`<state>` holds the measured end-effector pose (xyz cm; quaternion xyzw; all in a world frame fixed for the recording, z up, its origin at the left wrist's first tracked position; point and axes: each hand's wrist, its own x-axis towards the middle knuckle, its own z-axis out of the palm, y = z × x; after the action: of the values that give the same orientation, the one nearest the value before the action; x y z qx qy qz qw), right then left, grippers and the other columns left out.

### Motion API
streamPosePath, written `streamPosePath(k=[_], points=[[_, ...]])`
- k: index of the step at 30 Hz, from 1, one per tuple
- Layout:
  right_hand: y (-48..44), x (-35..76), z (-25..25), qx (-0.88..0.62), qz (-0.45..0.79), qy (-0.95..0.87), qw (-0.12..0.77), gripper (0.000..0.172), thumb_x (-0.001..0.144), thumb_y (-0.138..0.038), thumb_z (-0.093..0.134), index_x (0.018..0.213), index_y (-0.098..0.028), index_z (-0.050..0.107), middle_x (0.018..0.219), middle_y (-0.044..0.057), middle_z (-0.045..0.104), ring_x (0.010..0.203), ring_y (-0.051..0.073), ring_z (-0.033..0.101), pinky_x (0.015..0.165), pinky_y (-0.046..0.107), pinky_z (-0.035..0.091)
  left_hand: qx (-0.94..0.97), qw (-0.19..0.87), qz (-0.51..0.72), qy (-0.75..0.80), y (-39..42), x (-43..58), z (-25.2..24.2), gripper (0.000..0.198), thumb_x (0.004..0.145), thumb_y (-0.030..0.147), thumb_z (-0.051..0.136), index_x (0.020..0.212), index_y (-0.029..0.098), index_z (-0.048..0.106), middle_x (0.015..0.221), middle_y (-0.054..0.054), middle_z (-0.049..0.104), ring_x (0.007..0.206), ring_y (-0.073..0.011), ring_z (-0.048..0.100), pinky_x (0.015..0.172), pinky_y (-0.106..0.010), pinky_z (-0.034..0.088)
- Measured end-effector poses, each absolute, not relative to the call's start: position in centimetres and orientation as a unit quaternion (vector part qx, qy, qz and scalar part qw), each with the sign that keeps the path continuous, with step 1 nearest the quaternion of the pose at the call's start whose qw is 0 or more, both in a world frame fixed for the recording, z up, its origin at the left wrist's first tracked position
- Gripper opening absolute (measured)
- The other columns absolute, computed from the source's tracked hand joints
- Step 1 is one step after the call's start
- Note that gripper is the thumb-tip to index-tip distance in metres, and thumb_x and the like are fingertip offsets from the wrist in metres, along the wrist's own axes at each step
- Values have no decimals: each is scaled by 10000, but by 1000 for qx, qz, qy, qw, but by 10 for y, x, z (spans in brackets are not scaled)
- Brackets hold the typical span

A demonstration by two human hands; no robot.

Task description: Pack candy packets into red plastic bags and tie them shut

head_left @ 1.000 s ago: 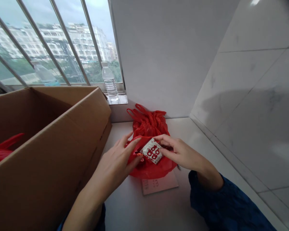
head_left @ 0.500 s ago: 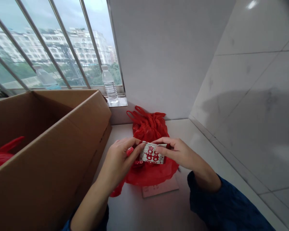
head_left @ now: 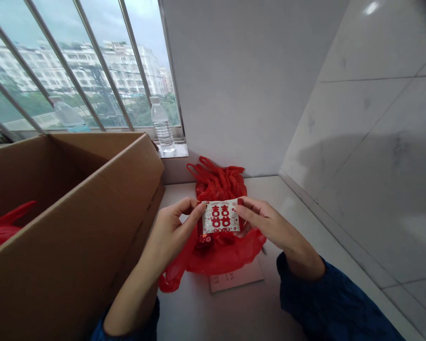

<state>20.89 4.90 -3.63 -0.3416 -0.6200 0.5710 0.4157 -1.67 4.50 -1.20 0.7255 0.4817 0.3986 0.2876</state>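
A small white and red packet (head_left: 220, 216) printed with a large red double character is stretched between both hands, its front facing me. My left hand (head_left: 177, 227) pinches its left end between thumb and finger. At the right end, my right hand (head_left: 264, 220) grips it the same way. Directly beneath spreads a red plastic bag (head_left: 227, 255) with its mouth toward me. Another dark red packet (head_left: 203, 241) shows below the held one, near the left fingers. What else lies inside the bag is hidden.
A big open cardboard box (head_left: 128, 208) fills the left, with red plastic (head_left: 2, 232) inside. Behind the bag sits a second, gathered red bag (head_left: 220, 182). A pinkish card (head_left: 237, 279) lies partly under the front bag. A clear bottle (head_left: 162, 128) stands on the windowsill.
The packet has been lifted slightly and turned flat toward me, so its print shows fully. Both hands have shifted to its ends, and the dark red packet below is more exposed.
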Motion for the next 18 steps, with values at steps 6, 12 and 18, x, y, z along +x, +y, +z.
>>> streamPosePath(k=[6,12,18], points=[[52,209,-39,-336,555,-624,436,286,917,-422,634,1031,-160,652,875,21,681,747,125,633,700,256,541,720,297,404,479,49,-16,-13,358,960,440,511,759,156,591,701,16,578,663,-126,504,611,-222,400],[54,209,-42,-318,567,-605,460,288,916,-421,640,1057,-170,651,891,28,684,767,140,642,703,269,554,743,357,317,470,47,-19,-11,370,960,485,500,859,156,637,824,-8,652,758,-160,581,673,-231,444],[51,213,-38,-308,596,-624,400,430,870,-376,718,1236,-215,559,941,26,707,675,118,643,652,255,562,741,382,310,457,45,-19,-10,373,949,492,522,872,151,652,837,-19,674,794,-184,619,699,-236,465]])
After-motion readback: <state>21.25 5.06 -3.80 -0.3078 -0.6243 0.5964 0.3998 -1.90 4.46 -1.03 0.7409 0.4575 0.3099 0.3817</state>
